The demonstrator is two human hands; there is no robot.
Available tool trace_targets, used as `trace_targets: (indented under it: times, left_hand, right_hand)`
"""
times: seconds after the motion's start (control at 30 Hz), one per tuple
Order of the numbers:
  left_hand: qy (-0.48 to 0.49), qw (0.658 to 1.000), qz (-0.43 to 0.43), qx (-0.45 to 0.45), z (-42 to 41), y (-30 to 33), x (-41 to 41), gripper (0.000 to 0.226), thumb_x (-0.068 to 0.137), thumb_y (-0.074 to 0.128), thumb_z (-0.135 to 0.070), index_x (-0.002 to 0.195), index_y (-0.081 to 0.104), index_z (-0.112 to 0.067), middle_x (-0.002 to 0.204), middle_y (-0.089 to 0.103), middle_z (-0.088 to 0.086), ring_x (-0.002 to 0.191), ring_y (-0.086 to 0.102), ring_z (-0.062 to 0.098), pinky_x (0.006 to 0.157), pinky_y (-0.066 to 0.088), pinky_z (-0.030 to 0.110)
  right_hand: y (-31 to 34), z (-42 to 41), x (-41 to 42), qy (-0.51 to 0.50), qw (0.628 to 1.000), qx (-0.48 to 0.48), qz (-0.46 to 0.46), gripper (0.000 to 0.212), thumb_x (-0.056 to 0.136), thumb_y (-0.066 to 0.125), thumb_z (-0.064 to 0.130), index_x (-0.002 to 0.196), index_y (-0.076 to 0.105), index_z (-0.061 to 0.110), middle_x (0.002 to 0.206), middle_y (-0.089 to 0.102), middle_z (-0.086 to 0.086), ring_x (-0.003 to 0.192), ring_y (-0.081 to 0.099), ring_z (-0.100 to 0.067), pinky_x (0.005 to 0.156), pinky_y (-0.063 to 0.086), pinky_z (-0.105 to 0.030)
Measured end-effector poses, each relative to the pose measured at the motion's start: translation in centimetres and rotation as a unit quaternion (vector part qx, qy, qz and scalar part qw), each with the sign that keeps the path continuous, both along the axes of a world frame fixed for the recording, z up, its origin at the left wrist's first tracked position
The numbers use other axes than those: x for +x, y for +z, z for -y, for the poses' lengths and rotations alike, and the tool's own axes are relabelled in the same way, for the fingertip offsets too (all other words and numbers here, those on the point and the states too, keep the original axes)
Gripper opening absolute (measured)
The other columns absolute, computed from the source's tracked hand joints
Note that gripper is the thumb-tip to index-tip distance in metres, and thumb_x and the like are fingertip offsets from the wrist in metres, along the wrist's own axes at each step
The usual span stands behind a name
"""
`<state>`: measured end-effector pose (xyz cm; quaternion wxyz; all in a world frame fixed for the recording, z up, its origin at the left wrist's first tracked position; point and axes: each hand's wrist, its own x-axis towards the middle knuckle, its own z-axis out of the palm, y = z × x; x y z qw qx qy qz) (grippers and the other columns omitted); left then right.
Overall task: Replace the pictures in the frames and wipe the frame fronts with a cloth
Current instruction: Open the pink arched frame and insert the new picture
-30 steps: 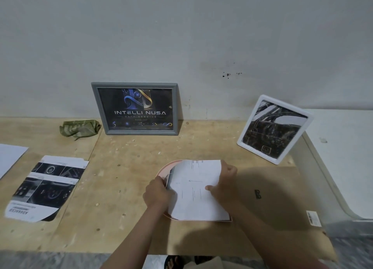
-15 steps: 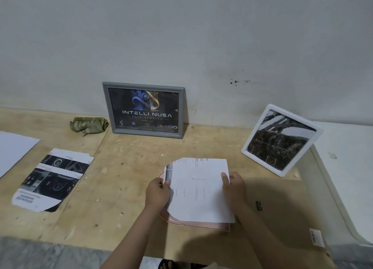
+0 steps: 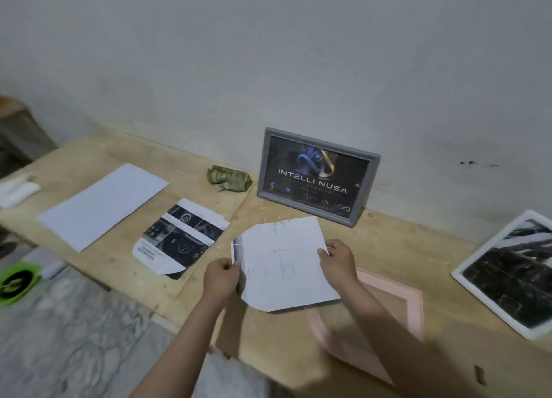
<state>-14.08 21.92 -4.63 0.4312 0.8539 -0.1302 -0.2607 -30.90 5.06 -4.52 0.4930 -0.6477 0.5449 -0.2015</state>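
Pale plaster wall (image 3: 268, 54) backs a raw wooden tabletop (image 3: 119, 266), and I see both hands over its middle holding a printed sheet (image 3: 283, 263) blank side up, lifted off the wood. My left hand (image 3: 221, 278) pinches the sheet's left edge, fingers curled around it; my right hand (image 3: 339, 261) grips the right edge with the thumb on top, so each grip is clamped on the paper. Just below and to the right of the sheet lies a pink frame (image 3: 415, 311) flat on the tabletop, partly hidden by my right forearm. A grey frame (image 3: 316, 176) with a dark "INTELLI NUSA" picture leans upright against the wall behind the sheet. A white frame (image 3: 507, 275) showing a black-and-white image sits at the right edge of the view. Beside the grey frame, to its left, rests a crumpled green cloth (image 3: 228, 178). Further left lie a printed car-interior picture (image 3: 179, 239) and a blank white sheet (image 3: 101, 206), both flat and near each other. Past the tabletop's left side, a green disc (image 3: 18, 282) sits on the marbled floor (image 3: 74, 338).
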Motion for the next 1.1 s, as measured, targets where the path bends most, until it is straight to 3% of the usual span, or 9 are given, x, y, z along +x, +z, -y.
trace_targets:
  times: [0.13, 0.2, 0.37, 0.5, 0.6, 0.7, 0.8, 0.93, 1.1]
  left_hand:
    - [0.014, 0.999, -0.029, 0.001, -5.8, 1.5, 7.0, 0.032, 0.069, 0.043, 0.011, 0.048, 0.034, -0.011, 0.047, 0.032, 0.008, 0.051, 0.033, 0.02, 0.054, 0.029, 0.031]
    - [0.045, 0.999, -0.029, 0.004, -9.4, 1.8, 11.4, 0.025, 0.061, 0.038, 0.011, 0.05, 0.034, -0.012, 0.053, 0.03, 0.009, 0.056, 0.034, 0.02, 0.055, 0.028, 0.033]
    - [0.103, 0.994, -0.024, 0.001, -16.0, 2.0, 20.0, 0.042, 0.061, 0.039, 0.011, 0.037, 0.022, -0.019, 0.048, 0.021, 0.002, 0.056, 0.026, 0.018, 0.058, 0.025, 0.035]
    - [0.135, 0.991, -0.019, -0.01, -19.4, 2.2, 25.7, 0.023, 0.047, 0.038, -0.005, 0.034, 0.025, -0.017, 0.045, 0.021, -0.001, 0.056, 0.024, 0.019, 0.057, 0.025, 0.036]
    - [0.158, 0.987, -0.005, 0.001, -21.0, 2.0, 30.4, 0.027, 0.05, 0.045, -0.004, 0.046, 0.025, -0.022, 0.058, 0.026, 0.008, 0.061, 0.029, 0.019, 0.058, 0.025, 0.034]
    - [0.168, 0.985, 0.007, 0.028, -21.3, 1.7, 34.3, 0.035, 0.062, 0.052, 0.0, 0.051, 0.027, -0.02, 0.057, 0.032, 0.01, 0.056, 0.033, 0.021, 0.057, 0.026, 0.032]
    - [0.177, 0.982, 0.03, 0.059, -20.7, 1.0, 38.1, 0.027, 0.069, 0.063, -0.004, 0.056, 0.042, -0.015, 0.058, 0.055, 0.01, 0.057, 0.052, 0.028, 0.055, 0.036, 0.028]
    - [0.158, 0.983, 0.047, 0.08, -19.3, 0.1, 42.8, 0.027, 0.073, 0.067, -0.002, 0.066, 0.043, -0.012, 0.065, 0.054, 0.008, 0.063, 0.049, 0.02, 0.054, 0.037, 0.028]
    - [0.152, 0.983, 0.005, 0.1, -17.6, -0.7, 45.8, 0.039, 0.076, 0.069, -0.006, 0.092, 0.035, -0.013, 0.085, 0.049, 0.002, 0.082, 0.047, 0.02, 0.064, 0.035, 0.027]
  right_hand:
    - [0.8, -3.6, 8.7, 0.053, 0.998, -0.025, -0.012, 0.008, 0.089, 0.054, 0.02, 0.094, 0.06, 0.021, 0.097, 0.066, 0.002, 0.08, 0.062, -0.017, 0.077, 0.053, -0.036]
    - [1.2, -6.5, 13.9, 0.074, 0.997, -0.036, -0.011, 0.008, 0.09, 0.053, 0.019, 0.094, 0.059, 0.021, 0.096, 0.063, 0.003, 0.078, 0.058, -0.013, 0.074, 0.05, -0.031]
    - [2.6, -12.5, 25.0, 0.113, 0.993, -0.041, 0.007, 0.012, 0.093, 0.049, 0.018, 0.103, 0.056, 0.018, 0.1, 0.058, -0.002, 0.072, 0.054, -0.01, 0.056, 0.041, -0.024]
    - [3.2, -15.5, 32.7, 0.151, 0.987, -0.046, 0.023, 0.014, 0.093, 0.048, 0.015, 0.105, 0.056, 0.015, 0.094, 0.058, -0.001, 0.073, 0.057, -0.019, 0.059, 0.044, -0.027]
    - [3.3, -16.4, 38.9, 0.185, 0.981, -0.048, 0.032, 0.013, 0.092, 0.048, 0.015, 0.103, 0.056, 0.018, 0.095, 0.06, -0.001, 0.074, 0.06, -0.022, 0.065, 0.051, -0.036]
    - [2.9, -16.3, 44.3, 0.212, 0.976, -0.055, 0.02, 0.021, 0.093, 0.049, 0.015, 0.114, 0.053, 0.016, 0.091, 0.054, 0.003, 0.075, 0.057, -0.021, 0.068, 0.051, -0.037]
    - [2.2, -15.4, 49.5, 0.23, 0.97, -0.077, -0.001, 0.025, 0.093, 0.05, 0.016, 0.118, 0.052, 0.017, 0.083, 0.049, 0.006, 0.073, 0.059, -0.022, 0.068, 0.053, -0.036]
    - [1.2, -13.7, 55.5, 0.268, 0.955, -0.114, -0.05, 0.035, 0.09, 0.054, 0.017, 0.124, 0.048, 0.019, 0.108, 0.054, -0.002, 0.082, 0.058, -0.02, 0.075, 0.051, -0.032]
    - [-1.3, -11.5, 60.0, 0.311, 0.939, -0.127, -0.078, 0.043, 0.086, 0.056, 0.011, 0.128, 0.048, 0.015, 0.128, 0.049, -0.007, 0.11, 0.054, -0.02, 0.079, 0.04, -0.026]
